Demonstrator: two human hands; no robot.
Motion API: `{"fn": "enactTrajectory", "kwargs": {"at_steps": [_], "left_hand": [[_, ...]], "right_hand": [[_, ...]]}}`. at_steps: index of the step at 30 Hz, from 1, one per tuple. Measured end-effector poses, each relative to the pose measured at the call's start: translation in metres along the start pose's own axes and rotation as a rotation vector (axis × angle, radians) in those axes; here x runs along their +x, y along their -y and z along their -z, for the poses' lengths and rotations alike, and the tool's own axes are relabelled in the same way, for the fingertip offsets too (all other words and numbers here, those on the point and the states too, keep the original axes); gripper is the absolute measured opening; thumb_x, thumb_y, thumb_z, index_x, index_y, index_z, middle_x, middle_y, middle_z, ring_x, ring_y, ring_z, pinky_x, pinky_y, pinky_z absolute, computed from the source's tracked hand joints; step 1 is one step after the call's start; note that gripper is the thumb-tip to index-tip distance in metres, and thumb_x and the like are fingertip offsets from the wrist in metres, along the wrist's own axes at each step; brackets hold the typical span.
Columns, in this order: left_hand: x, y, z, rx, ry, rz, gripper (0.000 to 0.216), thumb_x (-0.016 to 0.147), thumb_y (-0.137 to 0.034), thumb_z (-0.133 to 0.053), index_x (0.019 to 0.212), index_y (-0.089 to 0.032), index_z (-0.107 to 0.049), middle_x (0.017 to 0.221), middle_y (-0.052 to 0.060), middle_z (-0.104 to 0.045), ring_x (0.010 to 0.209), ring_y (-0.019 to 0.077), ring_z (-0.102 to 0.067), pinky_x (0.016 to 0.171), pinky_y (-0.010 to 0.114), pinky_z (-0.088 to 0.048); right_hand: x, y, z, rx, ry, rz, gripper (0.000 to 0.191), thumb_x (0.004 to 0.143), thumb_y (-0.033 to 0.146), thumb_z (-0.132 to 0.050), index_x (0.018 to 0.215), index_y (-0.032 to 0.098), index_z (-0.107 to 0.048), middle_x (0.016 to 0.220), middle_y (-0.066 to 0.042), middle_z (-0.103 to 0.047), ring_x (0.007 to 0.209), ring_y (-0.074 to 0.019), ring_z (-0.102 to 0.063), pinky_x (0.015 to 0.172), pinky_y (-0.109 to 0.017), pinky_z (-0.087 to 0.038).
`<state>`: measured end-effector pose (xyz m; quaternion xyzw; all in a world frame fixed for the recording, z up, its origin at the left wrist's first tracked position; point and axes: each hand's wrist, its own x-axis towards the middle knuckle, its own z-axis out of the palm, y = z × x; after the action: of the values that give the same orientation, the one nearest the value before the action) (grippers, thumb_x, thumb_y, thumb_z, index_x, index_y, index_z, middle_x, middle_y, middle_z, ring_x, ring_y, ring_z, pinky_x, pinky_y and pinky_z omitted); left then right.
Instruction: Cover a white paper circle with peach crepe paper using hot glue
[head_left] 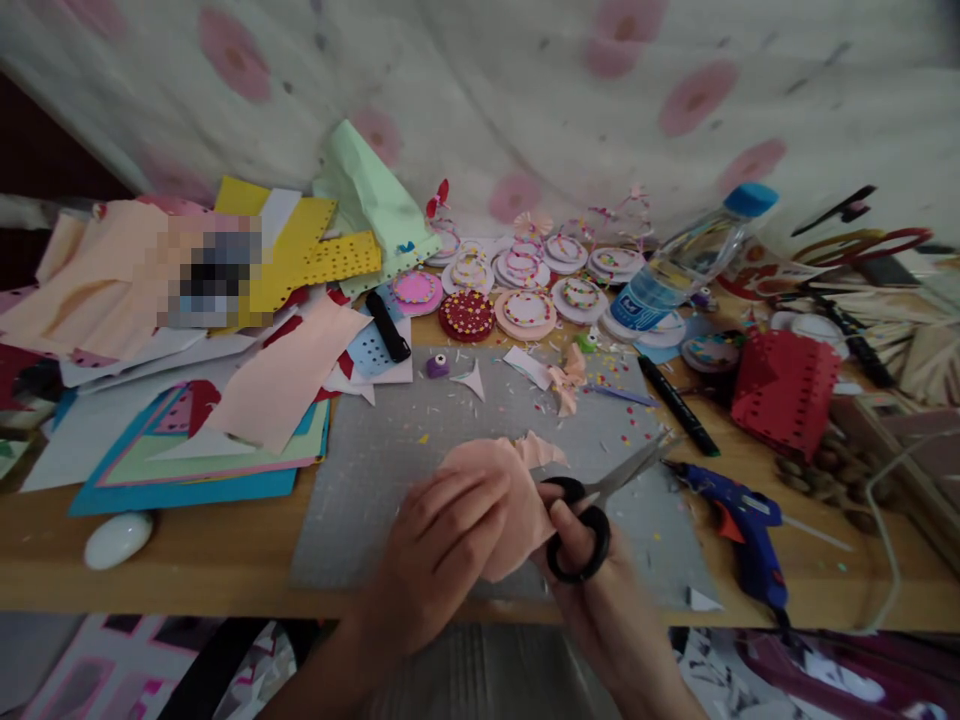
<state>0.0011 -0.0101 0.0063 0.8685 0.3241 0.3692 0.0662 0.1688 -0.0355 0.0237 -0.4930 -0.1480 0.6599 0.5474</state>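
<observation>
My left hand (454,535) grips a roughly round piece of peach paper (517,515), its fingers lying across the front and the thumb out of sight. A crumpled peach strip (541,450) shows at the paper's upper right edge. In my right hand (592,575) is a pair of black-handled scissors (581,540), with fingers through the loops and the blades pointing up and right, away from the paper. Both hands are above a grey cutting mat (352,500). Peach scraps (568,380) and a purple paper punch (437,366) lie on the mat beyond them.
Coloured paper sheets (277,375) and a white computer mouse (118,541) are at left. Small decorated paper discs (466,315) stand behind the mat, beside a water bottle (660,280). A black marker (679,405), blue glue gun (742,520) and red scalloped paper piece (784,390) are at right.
</observation>
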Motion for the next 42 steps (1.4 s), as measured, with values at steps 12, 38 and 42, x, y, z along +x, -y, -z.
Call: {"fn": "enactTrajectory", "kwargs": {"at_steps": [12,38,42], "left_hand": [[-0.004,-0.016,0.004,-0.247,0.102,0.214,0.056,0.078,-0.019,-0.058,0.133,-0.017,-0.048,0.140,0.014,-0.050,0.133,0.0309,-0.041,0.110,0.048,-0.034],[0.017,-0.019,0.026,-0.715,-0.143,1.241,0.038,0.059,-0.037,-0.080,0.070,-0.021,-0.047,0.059,-0.008,-0.045,0.053,0.0077,-0.042,0.048,0.017,-0.033],[-0.002,-0.005,0.028,-0.705,-0.176,0.941,0.034,0.064,-0.031,-0.084,0.076,-0.021,-0.054,0.069,-0.004,-0.058,0.062,0.0117,-0.055,0.057,0.021,-0.043]], "right_hand": [[0.009,-0.009,0.016,-0.185,-0.060,0.062,0.032,0.063,0.040,-0.084,0.080,0.019,-0.066,0.076,0.000,-0.061,0.071,-0.0138,-0.056,0.065,-0.023,-0.046],[-0.004,0.015,0.033,-0.991,0.305,0.224,0.026,0.080,0.045,-0.066,0.090,0.021,-0.065,0.080,-0.003,-0.064,0.072,-0.0184,-0.057,0.065,-0.028,-0.044],[-0.012,0.020,0.040,-1.263,0.380,0.233,0.019,0.071,0.033,-0.073,0.073,0.021,-0.059,0.068,0.000,-0.059,0.061,-0.0151,-0.051,0.055,-0.025,-0.036]]}}
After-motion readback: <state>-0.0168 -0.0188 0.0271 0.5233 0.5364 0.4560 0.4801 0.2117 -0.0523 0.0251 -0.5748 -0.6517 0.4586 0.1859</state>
